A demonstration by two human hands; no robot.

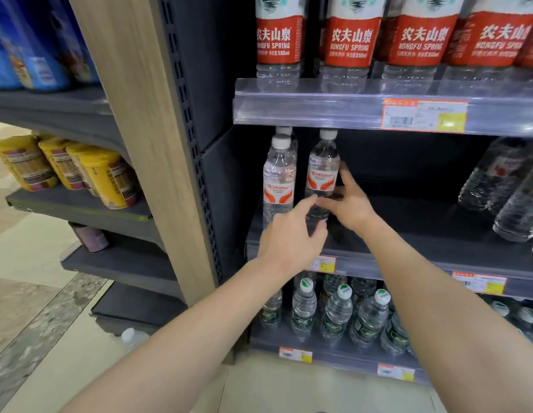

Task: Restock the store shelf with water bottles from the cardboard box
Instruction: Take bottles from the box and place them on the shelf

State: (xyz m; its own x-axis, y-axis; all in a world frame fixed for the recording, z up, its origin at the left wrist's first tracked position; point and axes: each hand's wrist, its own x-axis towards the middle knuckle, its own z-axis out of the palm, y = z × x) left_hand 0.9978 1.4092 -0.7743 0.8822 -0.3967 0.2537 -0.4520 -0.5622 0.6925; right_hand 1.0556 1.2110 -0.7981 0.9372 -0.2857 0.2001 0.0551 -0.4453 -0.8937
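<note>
A: Two white-capped bottles with orange labels stand upright at the left end of the middle shelf [408, 234]. Confirm positions, left to right.

B: At 9 o'clock of the frame, yellow canisters [107, 177] occupy the adjacent rack. The wooden upright [158, 144] divides that rack from the water bay. The first bottle [278, 177] stands beside the dark side panel; the second bottle [322, 171] stands just beside it, at its 3 o'clock.

A: State of the hands?

B: Left hand [289, 236]: fingers loosely spread, index finger extended to the lower body of the second bottle, nothing enclosed. Right hand [353, 204]: fingers curled against the right side of the same bottle, thumb at its front. Whether the grip is closed cannot be determined.

A: Surroundings?

B: At 12 o'clock, red-labelled bottles [351, 40] line the upper shelf. At 6 o'clock, green-capped bottles [336, 311] fill the lower shelf. At 3 o'clock, clear bottles [497, 180] lean on the middle shelf, well apart from the hands. The cardboard box is not in view.
</note>
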